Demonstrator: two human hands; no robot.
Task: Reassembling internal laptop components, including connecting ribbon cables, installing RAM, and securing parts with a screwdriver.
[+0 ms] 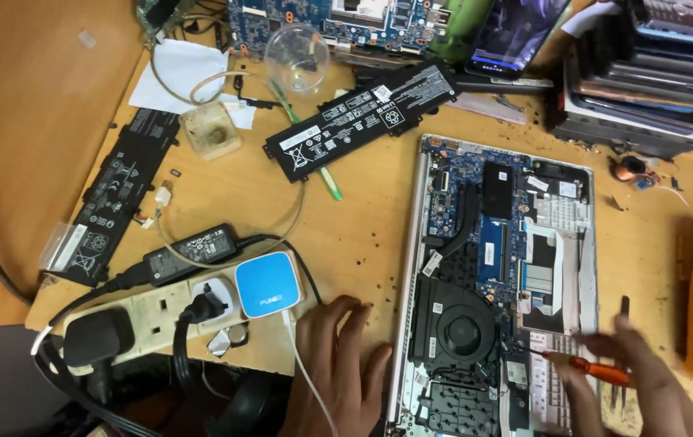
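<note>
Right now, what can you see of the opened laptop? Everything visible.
The opened laptop lies flat on the wooden bench, bottom cover off, silver frame. A blue circuit board, black round fan, dark heat pipe and white ribbon cables show; the lower bay looks empty. The left hand rests on the bench at its left edge; the right hand holds an orange-handled screwdriver over its lower right.

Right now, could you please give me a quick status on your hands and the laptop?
Left hand flat on the table, beside the laptop. Right hand holding an orange screwdriver over the opened laptop. Fan exposed, batteries lying apart.
</note>
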